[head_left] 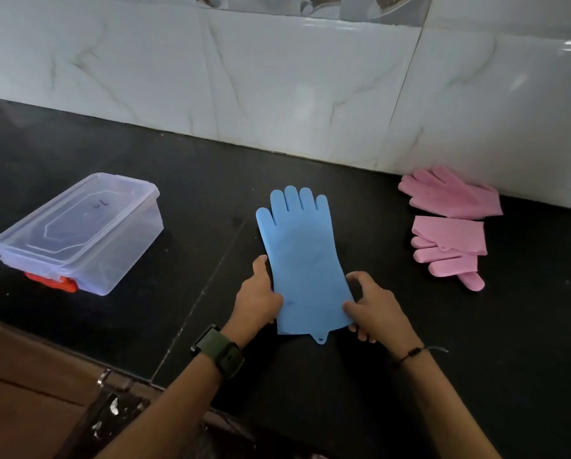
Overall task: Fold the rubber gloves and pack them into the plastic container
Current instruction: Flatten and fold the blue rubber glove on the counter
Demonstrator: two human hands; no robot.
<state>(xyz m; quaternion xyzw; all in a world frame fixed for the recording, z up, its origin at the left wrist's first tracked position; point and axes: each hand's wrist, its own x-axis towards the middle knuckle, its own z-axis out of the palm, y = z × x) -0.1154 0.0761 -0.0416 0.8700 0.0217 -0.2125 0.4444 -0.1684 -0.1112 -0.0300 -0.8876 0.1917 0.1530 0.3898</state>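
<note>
A blue rubber glove [302, 256] lies flat on the black countertop [191, 200], fingers pointing toward the wall. My left hand [257, 298] grips its left cuff edge and my right hand [372, 308] grips its right cuff edge. A clear plastic container [78, 231] with its lid on and an orange clasp stands at the left. Two pink rubber gloves lie at the right: one [450, 192] against the wall, the other [448, 248] just in front of it.
A white marble-tiled wall [277, 77] runs along the back of the counter. The counter's front edge crosses the lower left, with a brown cabinet front [22, 376] and a metal handle [103, 377] below it.
</note>
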